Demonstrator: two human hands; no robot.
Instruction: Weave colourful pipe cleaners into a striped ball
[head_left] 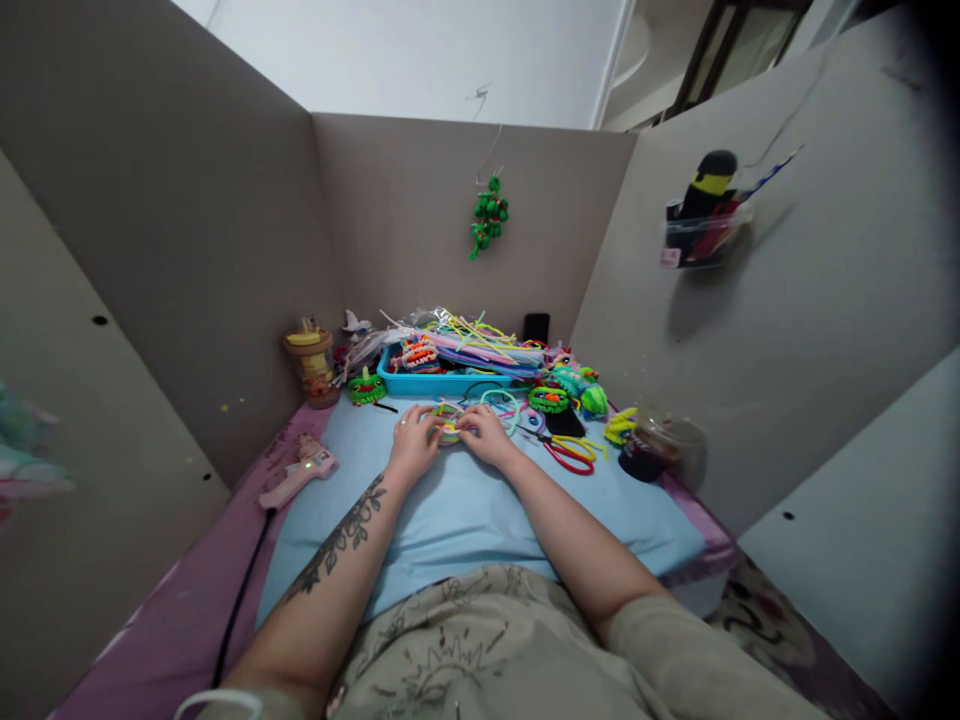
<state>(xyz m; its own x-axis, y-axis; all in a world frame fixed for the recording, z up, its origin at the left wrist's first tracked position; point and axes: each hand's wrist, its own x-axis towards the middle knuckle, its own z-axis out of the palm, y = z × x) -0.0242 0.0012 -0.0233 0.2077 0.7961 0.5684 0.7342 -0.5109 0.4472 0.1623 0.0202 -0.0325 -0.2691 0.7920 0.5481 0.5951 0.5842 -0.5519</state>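
My left hand (414,442) and my right hand (487,436) meet over the blue cloth, each with bent fingers closed on the side of a small round piece of multicoloured pipe cleaners (449,428). Yellow, green and pink show between the fingertips; the finer shape is too small to tell. Pale mint and lilac pipe cleaners (504,402) curl out just beyond my right hand. To the right of it lie red-and-yellow-handled scissors (574,455). A green pipe-cleaner figure (367,387) sits beyond my left hand, and another green one with orange (549,399) rests at the right.
A blue tray (442,385) heaped with pipe cleaners (480,345) stands at the back. On the left are a pink glue gun (300,478) with a black cord and a brown-topped holder (310,365). A dark cup (646,452) stands at the right edge. Grey panels (420,200) enclose the table.
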